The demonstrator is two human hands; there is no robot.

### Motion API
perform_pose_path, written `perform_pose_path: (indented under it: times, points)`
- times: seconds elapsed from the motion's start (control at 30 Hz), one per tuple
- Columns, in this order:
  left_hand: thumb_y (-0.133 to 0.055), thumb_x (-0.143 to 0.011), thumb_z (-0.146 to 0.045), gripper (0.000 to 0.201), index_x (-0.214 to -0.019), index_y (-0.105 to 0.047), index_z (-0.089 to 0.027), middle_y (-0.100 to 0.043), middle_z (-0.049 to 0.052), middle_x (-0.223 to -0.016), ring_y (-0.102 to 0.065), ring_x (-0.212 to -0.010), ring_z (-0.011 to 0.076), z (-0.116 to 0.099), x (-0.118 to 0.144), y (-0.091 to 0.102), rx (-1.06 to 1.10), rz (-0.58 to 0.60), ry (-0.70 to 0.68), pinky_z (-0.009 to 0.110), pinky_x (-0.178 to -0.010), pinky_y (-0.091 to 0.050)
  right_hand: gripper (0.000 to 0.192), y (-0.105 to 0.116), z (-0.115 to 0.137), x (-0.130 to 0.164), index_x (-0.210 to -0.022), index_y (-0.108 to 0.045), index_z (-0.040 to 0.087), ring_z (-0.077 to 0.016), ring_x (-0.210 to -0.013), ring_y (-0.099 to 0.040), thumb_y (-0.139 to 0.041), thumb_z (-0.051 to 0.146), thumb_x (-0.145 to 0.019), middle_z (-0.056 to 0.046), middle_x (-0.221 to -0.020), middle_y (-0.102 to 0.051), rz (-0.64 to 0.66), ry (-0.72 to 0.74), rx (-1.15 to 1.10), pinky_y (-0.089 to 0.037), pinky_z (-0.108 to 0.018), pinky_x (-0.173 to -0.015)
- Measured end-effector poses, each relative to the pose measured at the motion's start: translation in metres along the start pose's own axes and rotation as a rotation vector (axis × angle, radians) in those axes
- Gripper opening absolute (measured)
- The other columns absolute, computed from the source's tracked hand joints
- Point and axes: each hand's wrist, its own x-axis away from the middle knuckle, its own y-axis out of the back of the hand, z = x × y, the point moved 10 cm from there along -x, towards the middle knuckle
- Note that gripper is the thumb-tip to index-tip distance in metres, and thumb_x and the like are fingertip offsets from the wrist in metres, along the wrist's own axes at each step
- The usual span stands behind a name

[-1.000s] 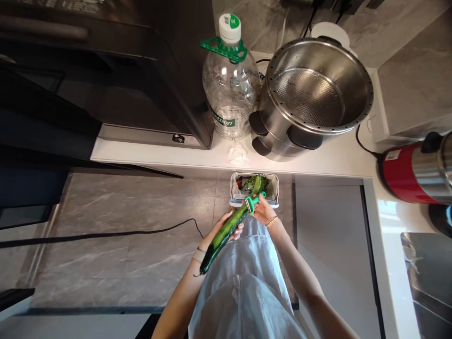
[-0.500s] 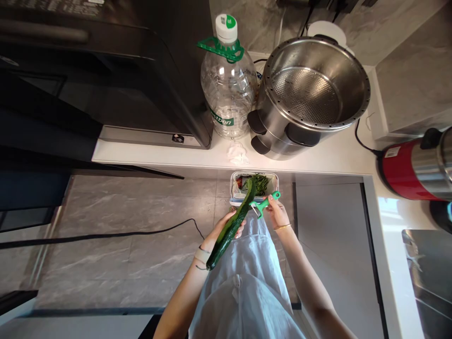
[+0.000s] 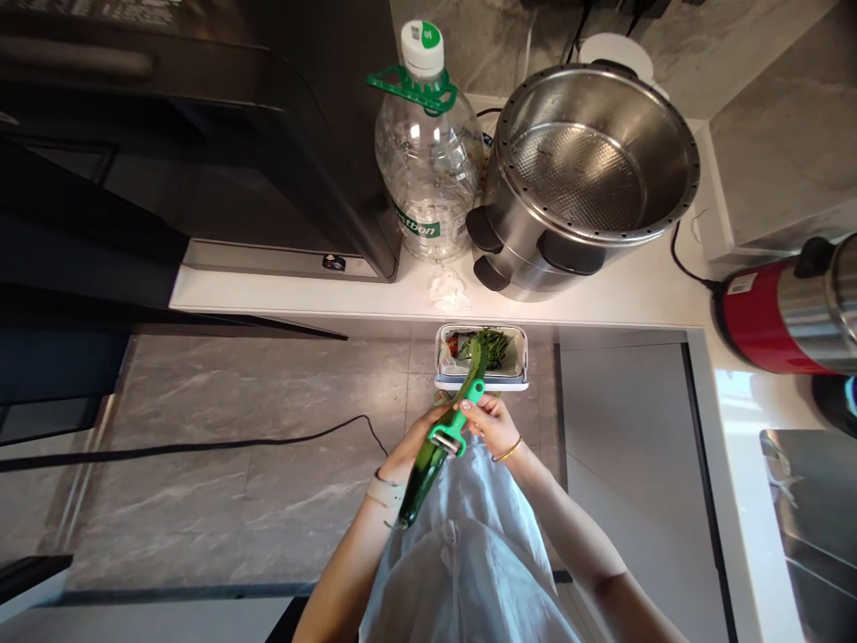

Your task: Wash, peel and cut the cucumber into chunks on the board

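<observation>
A long dark green cucumber (image 3: 421,482) slants over my lap, its paler, partly peeled far end above the bin. My left hand (image 3: 423,430) is wrapped round its middle from the left. In my right hand (image 3: 492,421) is a green peeler (image 3: 471,398), pinched by its handle. The peeler's metal blade lies over the cucumber near my left hand; whether it touches the skin I cannot tell. Below the far end stands a small white bin (image 3: 522,357) with green peelings (image 3: 494,346) and a bit of red inside.
On the counter (image 3: 321,299) ahead stand a large clear bottle (image 3: 428,170) and a steel pot (image 3: 589,179) with black handles. Crumpled white tissue (image 3: 448,289) lies before the bottle. A red and steel appliance (image 3: 769,321) is at the right. A black cable (image 3: 268,442) crosses at left.
My right hand has brought the peeler from beside the cucumber's far end back toward me, over its middle near my left hand. The left hand keeps its hold on the cucumber.
</observation>
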Motion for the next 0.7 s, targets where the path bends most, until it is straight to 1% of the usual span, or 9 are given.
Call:
perform_pose_path:
  times: [0.07,0.13,0.23,0.3,0.4,0.5,0.6,0.67,0.7]
  points:
    - [-0.070,-0.072,-0.033,0.021,-0.085,-0.065,-0.016,-0.058,0.004,-0.073,-0.045,-0.059,0.0118,0.001,0.002,-0.005,0.028,0.039,0.031,0.025,-0.053,-0.034,0.043,0.017,0.001,-0.010,-0.067,-0.067,0.016,-0.0023,-0.035,-0.026,-0.078,0.057,-0.060,0.007,-0.041,-0.043,-0.047,0.021,0.015,-0.015,-0.020,-0.037]
    - [-0.065,-0.077,-0.041,0.026,-0.084,-0.064,-0.016,-0.058,0.005,-0.074,-0.045,-0.058,0.0116,0.005,0.004,-0.006,0.074,0.049,0.093,0.025,-0.053,-0.033,0.044,0.036,0.005,-0.023,-0.063,-0.064,0.016,-0.0022,-0.036,-0.024,-0.078,0.058,-0.059,0.008,-0.040,-0.040,-0.094,0.055,0.031,-0.014,-0.020,-0.037]
    - [-0.062,-0.080,-0.046,0.033,-0.083,-0.063,-0.014,-0.058,0.006,-0.075,-0.043,-0.058,0.0105,0.011,0.006,-0.002,0.099,0.055,0.183,0.025,-0.052,-0.031,0.051,0.067,0.017,-0.044,-0.051,-0.050,0.018,-0.0023,-0.036,-0.023,-0.078,0.060,-0.057,0.009,-0.038,-0.035,-0.182,0.131,0.051,-0.015,-0.021,-0.037]
    - [-0.061,-0.080,-0.049,0.037,-0.083,-0.063,-0.013,-0.057,0.005,-0.075,-0.042,-0.058,0.0096,0.015,0.006,0.002,0.120,0.058,0.228,0.024,-0.052,-0.029,0.055,0.089,0.024,-0.059,-0.048,-0.044,0.019,-0.0025,-0.036,-0.023,-0.078,0.062,-0.054,0.009,-0.037,-0.035,-0.255,0.173,0.077,-0.015,-0.021,-0.037]
    - [-0.060,-0.080,-0.051,0.039,-0.085,-0.062,-0.013,-0.057,0.005,-0.077,-0.040,-0.058,0.0092,0.017,0.007,0.008,0.139,0.063,0.259,0.024,-0.051,-0.027,0.054,0.121,0.026,-0.080,-0.049,-0.046,0.019,-0.0034,-0.036,-0.027,-0.078,0.063,-0.050,0.007,-0.040,-0.042,-0.355,0.184,0.127,-0.018,-0.022,-0.038]
    - [-0.058,-0.081,-0.053,0.040,-0.083,-0.062,-0.013,-0.057,0.005,-0.076,-0.039,-0.057,0.0094,0.017,0.008,0.011,0.125,0.079,0.250,0.025,-0.050,-0.025,0.052,0.149,0.021,-0.097,-0.052,-0.049,0.019,-0.0049,-0.038,-0.032,-0.077,0.063,-0.050,0.005,-0.043,-0.047,-0.426,0.185,0.183,-0.022,-0.022,-0.039]
    - [-0.054,-0.082,-0.053,0.040,-0.081,-0.061,-0.014,-0.055,0.005,-0.073,-0.035,-0.054,0.0089,0.018,0.008,0.016,0.108,0.097,0.221,0.026,-0.048,-0.023,0.052,0.177,0.021,-0.108,-0.051,-0.049,0.019,-0.0072,-0.042,-0.036,-0.072,0.065,-0.055,0.002,-0.047,-0.051,-0.520,0.219,0.336,-0.026,-0.023,-0.042]
    - [-0.053,-0.082,-0.053,0.040,-0.081,-0.061,-0.014,-0.053,0.004,-0.071,-0.031,-0.052,0.0084,0.021,0.008,0.019,0.103,0.116,0.216,0.026,-0.046,-0.021,0.052,0.191,0.028,-0.109,-0.049,-0.048,0.020,-0.0092,-0.045,-0.039,-0.066,0.068,-0.060,0.001,-0.048,-0.051,-0.598,0.276,0.528,-0.029,-0.024,-0.045]
    - [-0.053,-0.081,-0.054,0.040,-0.080,-0.061,-0.014,-0.052,0.004,-0.069,-0.030,-0.051,0.0082,0.022,0.007,0.020,0.101,0.125,0.213,0.026,-0.045,-0.020,0.053,0.195,0.032,-0.108,-0.048,-0.047,0.020,-0.0100,-0.046,-0.040,-0.064,0.068,-0.062,0.001,-0.047,-0.050,-0.624,0.306,0.642,-0.030,-0.025,-0.047]
